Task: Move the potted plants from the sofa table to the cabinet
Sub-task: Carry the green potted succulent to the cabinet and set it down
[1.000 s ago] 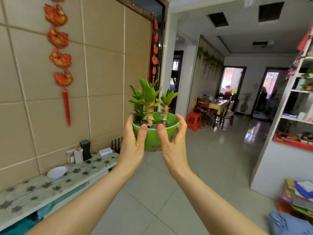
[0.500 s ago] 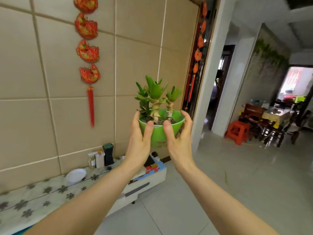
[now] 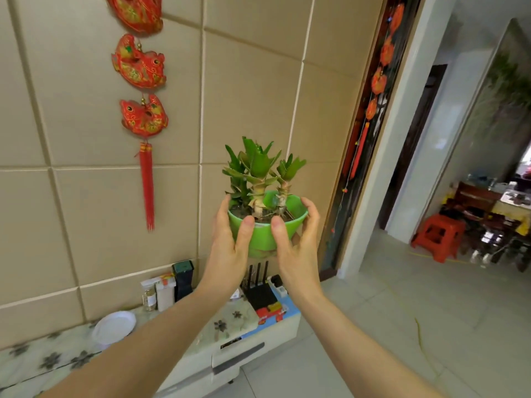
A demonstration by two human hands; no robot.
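Note:
A potted plant (image 3: 263, 234), a spiky green succulent in a bright green pot, is held upright in the air in front of the tiled wall. My left hand (image 3: 227, 251) clasps the pot's left side with the thumb on its front. My right hand (image 3: 298, 248) clasps the right side the same way. Below and beyond the pot stands the low white cabinet (image 3: 244, 357) with a flower-patterned top.
On the cabinet sit a white plate (image 3: 114, 324), small bottles (image 3: 158, 293), a dark box (image 3: 183, 275) and a black router (image 3: 260, 291). Red fish ornaments (image 3: 142, 110) hang on the wall. A doorway and a red stool (image 3: 439, 237) lie to the right.
The view has swung left and closer to the wall and cabinet. Both hands still hold the pot, now over the cabinet's right end; the stool and dining area have slid to the right edge.

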